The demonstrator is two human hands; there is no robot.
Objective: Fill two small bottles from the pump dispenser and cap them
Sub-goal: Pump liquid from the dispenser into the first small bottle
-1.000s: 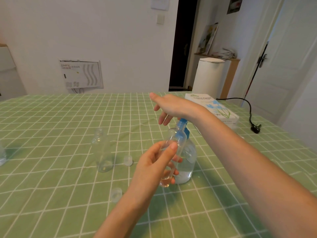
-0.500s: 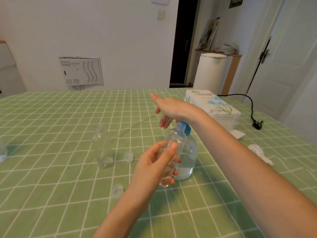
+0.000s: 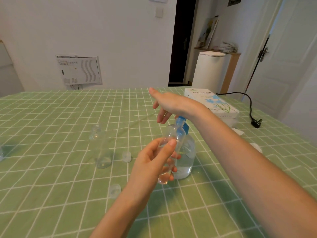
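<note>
My left hand [image 3: 154,162] grips a small clear bottle [image 3: 172,136] and holds it tilted against the blue spout of the pump dispenser [image 3: 186,155], a round clear bottle partly full of liquid. A little liquid sits in the small bottle's bottom. My right hand [image 3: 169,104] lies flat over the blue pump head, fingers straight, its wrist pressing on top. A second small clear bottle [image 3: 100,148] stands upright and uncapped to the left. Two clear caps lie on the cloth, one cap [image 3: 126,156] beside that bottle and the other cap [image 3: 115,189] nearer me.
A green checked tablecloth [image 3: 51,186] covers the table. A tissue box [image 3: 212,103] sits at the back right, with a black power cord and plug [image 3: 255,122] beyond it. A crumpled white tissue [image 3: 256,147] lies behind my right forearm.
Both hands keep their places at the dispenser; the view has shifted slightly downward. The small bottle stays under the spout.
</note>
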